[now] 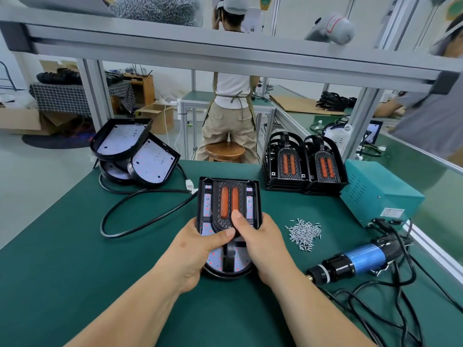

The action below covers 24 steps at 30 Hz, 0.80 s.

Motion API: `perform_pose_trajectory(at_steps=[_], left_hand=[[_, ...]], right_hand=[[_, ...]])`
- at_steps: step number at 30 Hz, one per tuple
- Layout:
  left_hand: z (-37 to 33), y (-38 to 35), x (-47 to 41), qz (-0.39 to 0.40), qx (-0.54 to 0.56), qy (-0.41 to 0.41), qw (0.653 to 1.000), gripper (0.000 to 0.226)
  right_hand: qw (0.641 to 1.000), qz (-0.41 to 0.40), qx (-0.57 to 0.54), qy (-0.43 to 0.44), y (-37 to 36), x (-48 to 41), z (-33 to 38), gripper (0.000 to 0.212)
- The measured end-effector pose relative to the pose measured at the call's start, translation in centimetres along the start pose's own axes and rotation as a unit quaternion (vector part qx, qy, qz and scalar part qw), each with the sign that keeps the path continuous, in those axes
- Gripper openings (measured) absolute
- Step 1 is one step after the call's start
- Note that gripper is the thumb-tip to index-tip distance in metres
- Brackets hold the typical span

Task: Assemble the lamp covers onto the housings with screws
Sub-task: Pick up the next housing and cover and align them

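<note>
Both forearms reach in from the near edge; left hand [198,244] is clamped on the near-left rim of one housing [202,204], thumb flat on the cover. Right hand [260,244] clamps the right rim, thumb tip at the lower end of the right orange lens. One cover [226,186], two orange lenses, sits inside this housing, mid-bench.

Green bench [75,246] carries everything.
One teal power box [375,194], far right.
Covers at back right, two stacks side by side: left stack [286,169], right stack [325,169].
Pile of housings [135,151], back left; three countable.
One blue electric screwdriver [355,259], near right.
One heap of screws [304,232] between housing and power box; number unreadable.
</note>
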State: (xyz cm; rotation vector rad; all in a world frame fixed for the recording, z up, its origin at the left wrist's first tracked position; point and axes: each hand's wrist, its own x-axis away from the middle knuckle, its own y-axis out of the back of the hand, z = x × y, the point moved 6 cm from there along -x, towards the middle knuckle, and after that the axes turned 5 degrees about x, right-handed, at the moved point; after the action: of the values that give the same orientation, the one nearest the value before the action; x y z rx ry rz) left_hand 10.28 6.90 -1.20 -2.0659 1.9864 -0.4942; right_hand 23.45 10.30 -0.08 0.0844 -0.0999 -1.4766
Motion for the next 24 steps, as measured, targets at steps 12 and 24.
perform_pose_trajectory(at_steps=[12, 24], left_hand=[[-0.1, 0.9, 0.0, -0.072, -0.142, 0.025, 0.987, 0.059], [-0.1, 1.2, 0.2, -0.122, -0.142, 0.012, 0.982, 0.095]], right_hand=[[0.881, -0.066, 0.460, 0.089, 3.5, -0.2, 4.8, 0.059], [0.836, -0.202, 0.489, -0.146, 21.0, 2.8, -0.9, 0.068]])
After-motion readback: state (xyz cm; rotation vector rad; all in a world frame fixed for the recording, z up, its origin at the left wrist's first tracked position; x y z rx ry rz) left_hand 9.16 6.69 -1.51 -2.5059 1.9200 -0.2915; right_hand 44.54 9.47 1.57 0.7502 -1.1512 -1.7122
